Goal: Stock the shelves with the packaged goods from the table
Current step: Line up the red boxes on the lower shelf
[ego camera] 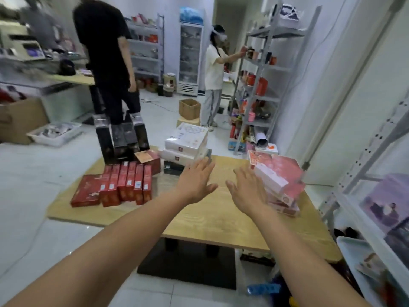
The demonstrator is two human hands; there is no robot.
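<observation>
Reaching out over the table (221,220) w/ both arms, nothing held yet. My left hand (197,181) and right hand (246,192) are both flat, palms down, fingers straight and spread above the bare wood.

Key thing for the pick-up: the pink stack (287,196) lies just to the right of my right hand, at the table's right edge. That hand's fingertips overlap the left end of the top carton (271,179), but I can't tell if they touch. The carton's long axis runs diagonally, far-left by my fingers to near-right, skewed vs. the flatter boxes under it. My right hand is clearly nearer. My left is off to the left, w/ the right hand between it and the stack.

So prob. the right hand takes the near side and the left has to come across to the other end. A loose top carton could slide off otherwise.

The near shelf (365,151) stands right beside that stack, the likely drop-off.

On the table's left side stand the red boxes (128,182), in a row on edge. Just past my left fingertips sit the white boxes (188,140), w/ black boxes (121,140) further left. Far back, a person (214,69) reaches into another rack (263,69).
</observation>
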